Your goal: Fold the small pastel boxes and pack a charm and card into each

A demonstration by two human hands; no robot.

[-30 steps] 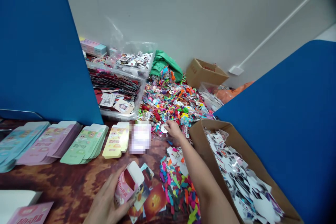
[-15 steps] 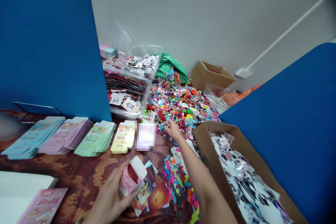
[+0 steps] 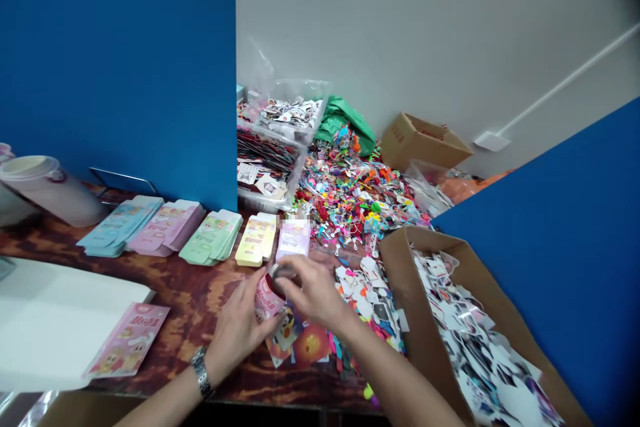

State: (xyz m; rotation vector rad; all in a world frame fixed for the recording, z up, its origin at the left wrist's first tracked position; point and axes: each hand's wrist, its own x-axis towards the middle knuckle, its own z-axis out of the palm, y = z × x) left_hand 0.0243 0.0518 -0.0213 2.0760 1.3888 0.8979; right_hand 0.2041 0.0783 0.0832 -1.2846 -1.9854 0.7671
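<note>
My left hand (image 3: 239,325) is wrapped round a small pink carton (image 3: 267,300), its open top tilted toward my right hand. Closed at that opening, my right hand (image 3: 314,292) pinches a dark, round-looking item (image 3: 284,271); its kind is hard to make out. Picture cards (image 3: 311,345) lie on the table just beneath the two hands. Beside my right forearm are colourful balloons (image 3: 339,355) and a heap of white cut-out pieces (image 3: 367,287). A big pile of small mixed trinkets (image 3: 350,193) spreads out beyond my hands.
Flat cartons stand in blue (image 3: 120,223), pink (image 3: 167,227), green (image 3: 213,237), yellow (image 3: 256,239) and purple (image 3: 293,238) stacks. A cardboard box of stickers (image 3: 480,347) borders the right side. Clear bins (image 3: 300,180) sit behind; blue partitions (image 3: 120,67) flank the table. A cup (image 3: 65,193) leans left.
My right hand has come back from the trinket pile to the pink carton's opening, bringing a dark item. My left hand still holds the carton. The view has shifted left.
</note>
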